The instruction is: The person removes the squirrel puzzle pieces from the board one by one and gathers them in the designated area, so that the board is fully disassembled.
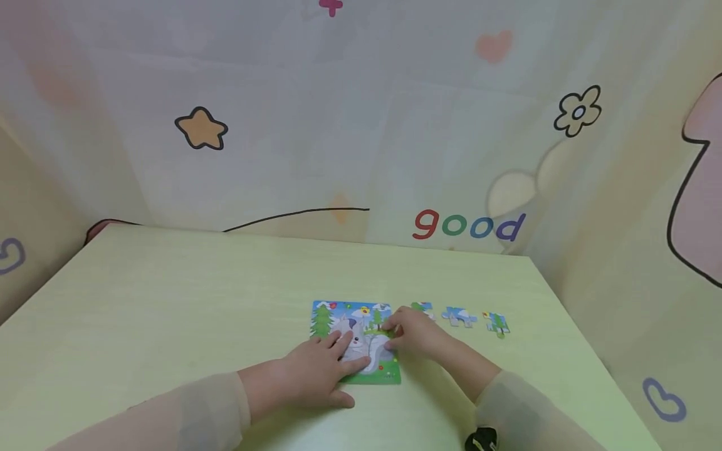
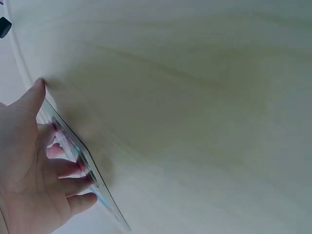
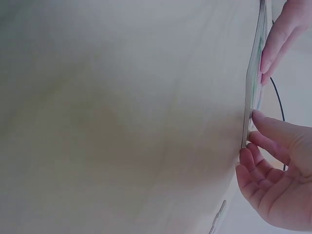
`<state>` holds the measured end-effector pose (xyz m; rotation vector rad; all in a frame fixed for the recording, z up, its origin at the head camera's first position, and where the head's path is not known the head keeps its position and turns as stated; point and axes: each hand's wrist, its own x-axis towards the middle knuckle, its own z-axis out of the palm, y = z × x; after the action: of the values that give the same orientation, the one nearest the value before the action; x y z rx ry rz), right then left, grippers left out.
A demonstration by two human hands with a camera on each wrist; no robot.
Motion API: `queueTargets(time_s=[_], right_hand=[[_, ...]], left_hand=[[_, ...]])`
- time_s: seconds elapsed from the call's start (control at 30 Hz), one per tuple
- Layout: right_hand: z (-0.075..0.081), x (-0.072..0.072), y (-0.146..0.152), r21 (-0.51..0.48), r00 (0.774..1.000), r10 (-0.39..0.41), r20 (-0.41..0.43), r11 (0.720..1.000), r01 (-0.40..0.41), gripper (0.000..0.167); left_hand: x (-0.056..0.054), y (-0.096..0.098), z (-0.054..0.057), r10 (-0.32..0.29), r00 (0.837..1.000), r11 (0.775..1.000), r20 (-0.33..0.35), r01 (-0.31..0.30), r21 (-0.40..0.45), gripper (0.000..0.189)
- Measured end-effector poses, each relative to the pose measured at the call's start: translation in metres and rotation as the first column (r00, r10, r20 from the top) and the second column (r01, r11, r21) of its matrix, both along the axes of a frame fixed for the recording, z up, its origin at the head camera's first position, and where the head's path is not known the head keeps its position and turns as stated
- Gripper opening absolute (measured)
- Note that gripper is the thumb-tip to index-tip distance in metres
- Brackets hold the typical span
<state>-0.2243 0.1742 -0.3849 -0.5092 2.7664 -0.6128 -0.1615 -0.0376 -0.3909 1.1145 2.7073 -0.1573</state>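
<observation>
A jigsaw puzzle (image 1: 379,377) with a squirrel, trees and blue sky lies flat on the table, mostly filled in. My left hand (image 1: 316,373) rests on its left and lower part, fingers spread over the squirrel; in the left wrist view the fingers (image 2: 73,187) lie along the board. At the right edge of the puzzle is my right hand (image 1: 420,332), thumb and forefinger pinching a puzzle piece at the border, largely hidden by the fingers. In the right wrist view, the right hand's thumb (image 3: 273,127) touches the board's top, with the other fingers curled by the rim.
Three loose puzzle pieces lie right of the board: one partly behind the right hand, a blue-sky piece (image 1: 459,317) and a piece with a tree (image 1: 497,322). The pale yellow table (image 1: 169,300) ends at a printed curtain (image 1: 282,125) behind and at both sides.
</observation>
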Motion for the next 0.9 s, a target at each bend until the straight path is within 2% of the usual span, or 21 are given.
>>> queueTargets(time_s=[0.23, 0.5, 0.67, 0.9], right_hand=[[0.003, -0.003, 0.0, 0.002, 1.0, 0.001, 0.029, 1.0, -0.001, 0.021], [0.002, -0.008, 0.006, -0.009, 0.998, -0.005, 0.058, 1.0, 0.006, 0.018], [-0.001, -0.012, 0.0, -0.026, 0.997, 0.012, 0.079, 1.0, -0.01, 0.018], [0.002, -0.011, -0.004, -0.005, 0.997, 0.002, 0.078, 1.0, -0.001, 0.018]], left_hand=[[0.002, 0.004, 0.003, 0.028, 0.999, 0.999, 0.029, -0.029, 0.026, 0.068], [0.002, 0.01, 0.004, 0.025, 0.998, 0.999, 0.054, -0.026, 0.025, 0.069], [0.003, 0.006, 0.004, 0.056, 0.995, 0.998, 0.081, -0.058, 0.024, 0.068], [0.002, 0.004, 0.005, 0.048, 0.997, 0.998, 0.062, -0.05, 0.038, 0.066]])
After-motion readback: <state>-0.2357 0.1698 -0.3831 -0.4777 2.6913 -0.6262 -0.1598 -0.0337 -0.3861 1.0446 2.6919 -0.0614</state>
